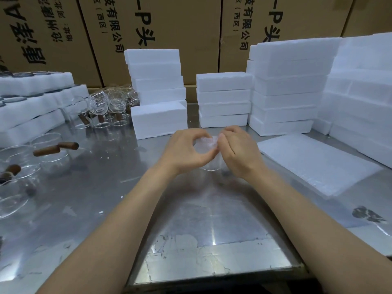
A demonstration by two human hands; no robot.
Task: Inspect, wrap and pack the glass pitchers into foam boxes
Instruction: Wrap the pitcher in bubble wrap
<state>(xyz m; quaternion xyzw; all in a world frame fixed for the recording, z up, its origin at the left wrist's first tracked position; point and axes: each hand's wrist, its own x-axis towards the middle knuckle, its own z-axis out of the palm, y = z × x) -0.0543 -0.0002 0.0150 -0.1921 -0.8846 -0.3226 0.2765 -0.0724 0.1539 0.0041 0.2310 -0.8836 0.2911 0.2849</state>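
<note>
At the middle of the steel counter point(106, 187), a glass pitcher point(209, 164) stands under both hands. The left hand point(186, 149) curls its fingers point(203, 134) round a crumpled clear wrap point(206, 143) at the pitcher's top; the right hand point(237, 149) pinches the same wrap. Foam boxes point(222, 98) stack at twelve o'clock, more pitchers point(101, 111) at ten.

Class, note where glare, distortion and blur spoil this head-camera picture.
Head view: glare streaks the steel table; wide-angle distortion bends the foam boxes and cartons outward; the glass pitchers look soft and hard to separate.
</note>
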